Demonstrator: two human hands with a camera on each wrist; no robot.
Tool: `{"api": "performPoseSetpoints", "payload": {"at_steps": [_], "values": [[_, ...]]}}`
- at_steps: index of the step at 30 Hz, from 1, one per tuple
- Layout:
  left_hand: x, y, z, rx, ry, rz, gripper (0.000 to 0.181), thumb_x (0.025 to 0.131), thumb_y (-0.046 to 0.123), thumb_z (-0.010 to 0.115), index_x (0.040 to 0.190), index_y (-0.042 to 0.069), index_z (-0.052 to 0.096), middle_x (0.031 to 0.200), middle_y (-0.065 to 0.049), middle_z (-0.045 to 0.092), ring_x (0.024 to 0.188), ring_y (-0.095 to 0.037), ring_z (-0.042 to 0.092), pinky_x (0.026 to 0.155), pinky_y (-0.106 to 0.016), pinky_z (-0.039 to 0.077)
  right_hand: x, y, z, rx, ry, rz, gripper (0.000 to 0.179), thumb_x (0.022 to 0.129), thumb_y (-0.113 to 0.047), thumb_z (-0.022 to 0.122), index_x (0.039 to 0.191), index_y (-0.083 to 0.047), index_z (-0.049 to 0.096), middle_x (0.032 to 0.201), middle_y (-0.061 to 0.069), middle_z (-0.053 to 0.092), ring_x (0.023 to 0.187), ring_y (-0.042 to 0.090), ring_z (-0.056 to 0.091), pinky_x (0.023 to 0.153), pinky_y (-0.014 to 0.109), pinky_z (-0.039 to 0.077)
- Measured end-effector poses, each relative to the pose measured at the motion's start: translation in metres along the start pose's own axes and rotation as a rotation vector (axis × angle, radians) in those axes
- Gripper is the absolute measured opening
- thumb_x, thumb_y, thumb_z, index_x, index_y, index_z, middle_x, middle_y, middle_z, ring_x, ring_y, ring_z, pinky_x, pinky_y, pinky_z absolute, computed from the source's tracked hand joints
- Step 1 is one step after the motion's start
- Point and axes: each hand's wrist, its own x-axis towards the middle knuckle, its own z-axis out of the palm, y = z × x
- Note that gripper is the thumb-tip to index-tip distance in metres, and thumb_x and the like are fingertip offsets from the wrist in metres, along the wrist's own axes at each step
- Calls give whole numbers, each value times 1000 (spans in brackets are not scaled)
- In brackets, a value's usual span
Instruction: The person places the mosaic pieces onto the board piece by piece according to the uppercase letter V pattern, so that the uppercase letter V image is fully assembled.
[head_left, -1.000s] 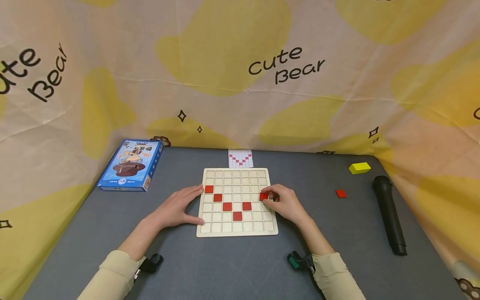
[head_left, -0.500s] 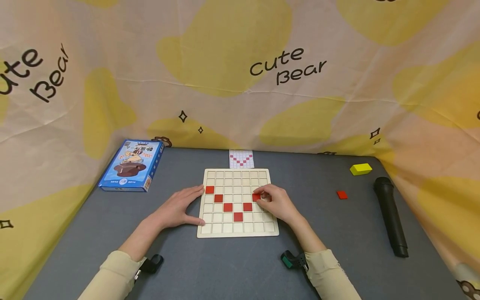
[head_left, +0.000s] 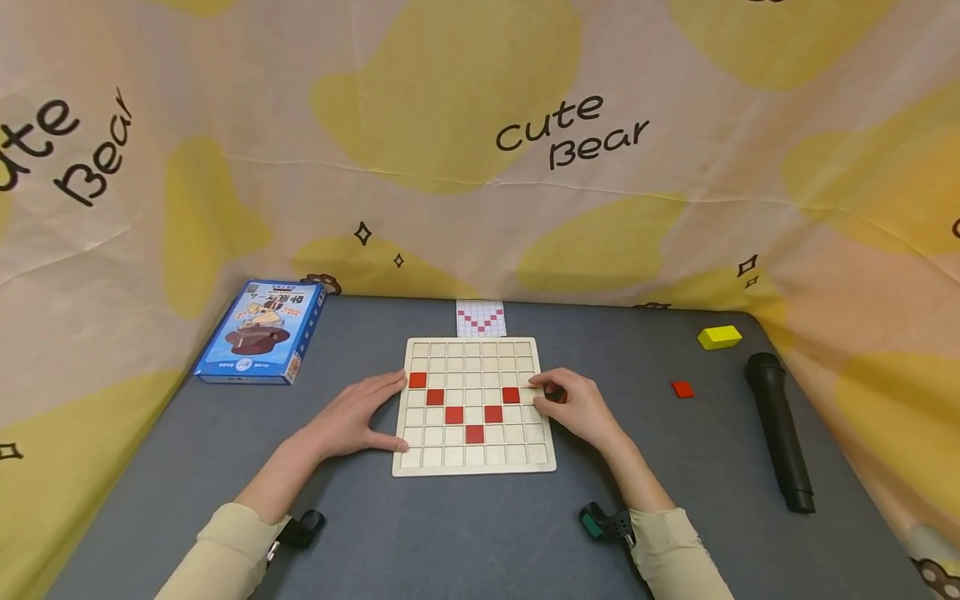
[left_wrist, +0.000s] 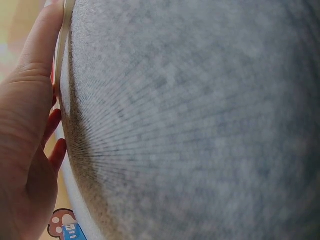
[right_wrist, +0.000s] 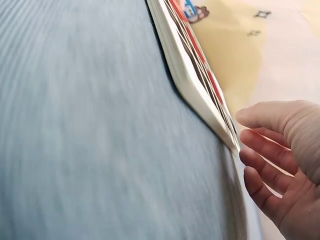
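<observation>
A pale gridded board (head_left: 465, 465) lies flat on the table, with several red square tiles set in its cells in a V shape. The rightmost of these, a red tile (head_left: 511, 395), sits in a cell just left of my right hand (head_left: 577, 406). That hand hovers at the board's right edge; in the right wrist view its fingers (right_wrist: 270, 147) are loosely bent, with nothing seen between them. My left hand (head_left: 350, 417) rests against the board's left edge, thumb and fingers spread. One loose red tile (head_left: 682, 389) lies on the table to the right.
Behind the board lies a small pattern card (head_left: 481, 318) with a pink V. A blue box (head_left: 260, 333) stands at the back left. On the right are a yellow block (head_left: 719, 337) and a black microphone (head_left: 780, 433). A printed curtain (head_left: 450, 167) closes off the back.
My right hand moved left over the board with a red tile, let it go in a cell, and drew back to the right edge. The left hand stayed put.
</observation>
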Motion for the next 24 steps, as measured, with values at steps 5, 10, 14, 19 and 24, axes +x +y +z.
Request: {"api": "performPoseSetpoints", "payload": {"at_steps": [5, 10, 14, 19, 24], "values": [[0, -1, 0, 12, 0, 3, 110, 68, 73, 72, 151, 9, 38, 157, -7, 32, 141, -32, 30, 110, -59, 24, -7, 12, -15, -63, 38, 45, 26, 83, -12, 78, 108, -12, 73, 99, 3, 67, 83, 18, 57, 66, 30, 46], [1, -1, 1, 14, -3, -1, 111, 68, 74, 71, 151, 9, 37, 157, -6, 32, 141, -32, 30, 110, -59, 24, -16, 25, -31, -108, 61, 83, 26, 83, -12, 78, 108, -12, 73, 100, 4, 67, 83, 19, 58, 67, 33, 46], [1, -1, 1, 7, -5, -4, 110, 68, 74, 71, 151, 9, 38, 157, -6, 32, 141, -32, 30, 110, -59, 24, -25, 36, -44, -133, 80, 101, 26, 83, -11, 77, 109, -10, 73, 99, 6, 67, 84, 21, 58, 68, 35, 46], [1, -1, 1, 14, -5, 1, 110, 68, 73, 71, 151, 9, 38, 157, -7, 32, 141, -32, 31, 110, -59, 24, -36, 49, -59, -166, 98, 105, 26, 84, -10, 77, 109, -9, 73, 98, 8, 67, 83, 22, 58, 68, 35, 46], [1, -1, 0, 13, -1, 11, 109, 68, 73, 71, 150, 8, 38, 156, -7, 33, 141, -32, 31, 110, -59, 25, -46, 59, -74, -185, 127, 115, 26, 84, -9, 77, 109, -9, 73, 96, 8, 66, 82, 22, 57, 66, 33, 45]]}}
